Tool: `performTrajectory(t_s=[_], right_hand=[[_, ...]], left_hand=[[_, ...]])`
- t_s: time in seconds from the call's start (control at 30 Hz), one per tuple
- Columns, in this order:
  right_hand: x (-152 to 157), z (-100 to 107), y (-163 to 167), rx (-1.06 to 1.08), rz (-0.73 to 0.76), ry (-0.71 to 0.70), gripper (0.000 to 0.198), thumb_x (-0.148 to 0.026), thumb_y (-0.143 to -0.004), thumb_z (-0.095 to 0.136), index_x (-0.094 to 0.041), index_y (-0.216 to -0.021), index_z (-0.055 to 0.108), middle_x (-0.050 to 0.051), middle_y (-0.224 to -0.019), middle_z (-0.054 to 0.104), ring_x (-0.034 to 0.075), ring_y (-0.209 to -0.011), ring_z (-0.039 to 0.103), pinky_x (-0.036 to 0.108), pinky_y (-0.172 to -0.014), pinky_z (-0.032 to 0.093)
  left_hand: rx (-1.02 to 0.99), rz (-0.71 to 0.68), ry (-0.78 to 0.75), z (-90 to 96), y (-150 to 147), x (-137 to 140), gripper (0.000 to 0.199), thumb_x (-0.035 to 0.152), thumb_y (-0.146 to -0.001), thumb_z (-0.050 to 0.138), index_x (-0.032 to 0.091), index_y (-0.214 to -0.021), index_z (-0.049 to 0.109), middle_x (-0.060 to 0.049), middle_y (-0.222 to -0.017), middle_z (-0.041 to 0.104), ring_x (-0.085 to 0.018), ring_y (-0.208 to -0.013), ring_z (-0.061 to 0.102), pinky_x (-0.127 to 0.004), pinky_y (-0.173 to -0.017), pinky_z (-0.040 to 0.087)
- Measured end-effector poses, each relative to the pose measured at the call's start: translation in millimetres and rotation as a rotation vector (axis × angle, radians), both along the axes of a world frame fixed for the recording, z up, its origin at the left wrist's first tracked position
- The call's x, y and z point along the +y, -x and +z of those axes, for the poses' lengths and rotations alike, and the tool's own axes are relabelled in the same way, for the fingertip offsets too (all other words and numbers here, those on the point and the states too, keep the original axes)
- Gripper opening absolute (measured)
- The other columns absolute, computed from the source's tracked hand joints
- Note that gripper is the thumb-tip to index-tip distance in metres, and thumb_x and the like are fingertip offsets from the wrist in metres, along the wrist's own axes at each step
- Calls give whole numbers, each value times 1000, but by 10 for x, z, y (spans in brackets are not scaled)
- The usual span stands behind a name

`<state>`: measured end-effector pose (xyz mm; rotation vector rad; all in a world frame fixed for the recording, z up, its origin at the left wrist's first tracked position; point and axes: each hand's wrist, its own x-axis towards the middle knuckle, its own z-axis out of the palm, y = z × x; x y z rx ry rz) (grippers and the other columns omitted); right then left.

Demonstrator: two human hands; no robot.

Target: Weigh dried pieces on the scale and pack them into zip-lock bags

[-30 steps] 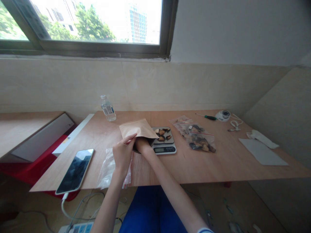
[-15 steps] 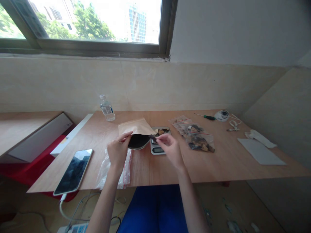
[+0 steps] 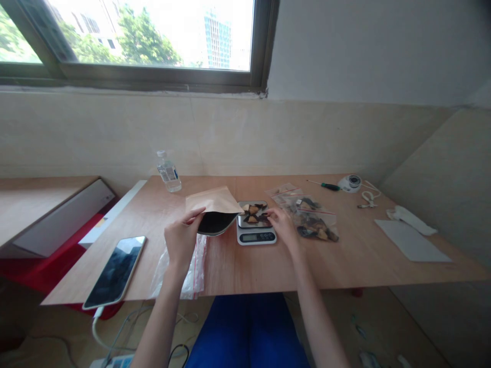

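Observation:
My left hand is closed on the near-left edge of a brown kraft paper pouch, whose dark mouth gapes toward me. A white kitchen scale stands to the pouch's right. On its metal plate lies a small pile of dried slices, some tan and some nearly black. At the plate's right edge is my right hand, its fingertips pinched at a dark dried slice of the pile. Under my left wrist lie clear zip bags with red strips.
Zip bags of dried pieces lie right of the scale. Farther right are a screwdriver, a white dome camera and a white sheet. A water bottle stands back left; a plugged-in phone lies front left.
My right hand has moved right, from the pouch's mouth to the scale plate, and the dark piece it held there is gone from view. The pouch has shifted slightly left in my left hand.

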<state>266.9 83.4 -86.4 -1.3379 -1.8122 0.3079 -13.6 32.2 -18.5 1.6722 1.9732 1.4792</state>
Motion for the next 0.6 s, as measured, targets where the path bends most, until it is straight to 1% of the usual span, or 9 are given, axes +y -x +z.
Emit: performTrajectory(t_s=[0.07, 0.17, 0.2, 0.3, 0.37, 0.43, 0.5, 0.57, 0.6], right_hand=[[-29, 75, 26, 22, -13, -57, 18, -17, -82, 50, -19, -92, 65, 7, -94, 67, 21, -88, 60, 36, -80, 47], [-234, 234, 205, 147, -28, -135, 19, -19, -86, 47, -19, -94, 64, 7, -93, 65, 19, -83, 60, 30, -73, 48], [-334, 299, 303, 196, -6, -149, 19, -19, -88, 46, -19, -94, 64, 6, -92, 65, 18, -82, 60, 29, -72, 48], [-629, 489, 673, 274, 191, -139, 22, -15, -89, 42, -20, -95, 63, 5, -92, 65, 16, -88, 60, 27, -76, 49], [-746, 572, 933, 210, 340, -100, 27, -11, -89, 40, -20, -102, 62, 5, -99, 65, 15, -96, 60, 28, -86, 48], [-759, 600, 1164, 69, 417, -33, 34, -6, -88, 38, -17, -110, 61, 7, -110, 64, 16, -107, 56, 30, -96, 44], [-668, 584, 1351, -103, 411, 85, 37, -2, -86, 38, -14, -112, 61, 10, -115, 63, 19, -111, 55, 31, -97, 43], [-504, 558, 1503, -235, 371, 222, 33, -3, -85, 42, -12, -110, 62, 13, -110, 65, 22, -105, 59, 33, -91, 46], [-408, 551, 1569, -269, 354, 268, 30, -4, -85, 45, -11, -109, 62, 13, -108, 66, 22, -102, 61, 34, -88, 48]], left_hand=[[1, -7, 3, -6, -5, 1, 20, 34, -80, 60, 28, -93, 74, 2, -83, 75, -20, -81, 70, -26, -73, 51], [8, -13, 13, -19, -39, -7, 20, 34, -80, 60, 29, -93, 73, 2, -84, 75, -20, -80, 70, -26, -71, 51], [14, -14, 19, -22, -56, -12, 19, 34, -80, 60, 30, -93, 73, 2, -83, 75, -20, -80, 70, -26, -70, 50], [23, -25, 45, -20, -105, -27, 19, 33, -79, 61, 29, -92, 74, 2, -81, 75, -20, -78, 71, -25, -67, 50], [16, -42, 54, -15, -123, -35, 19, 32, -79, 61, 28, -92, 74, 2, -81, 75, -19, -77, 71, -25, -67, 50], [2, -52, 54, -17, -125, -43, 18, 32, -79, 61, 28, -91, 74, 2, -82, 75, -19, -77, 71, -25, -67, 50], [-9, -51, 55, -29, -119, -54, 18, 32, -78, 61, 28, -90, 74, 2, -82, 75, -19, -77, 71, -24, -67, 50], [-20, -58, 59, -51, -112, -72, 18, 32, -78, 61, 28, -91, 74, 3, -82, 75, -19, -77, 71, -24, -66, 50], [-24, -67, 61, -63, -108, -84, 18, 32, -78, 61, 28, -91, 74, 3, -83, 75, -19, -78, 71, -24, -66, 51]])
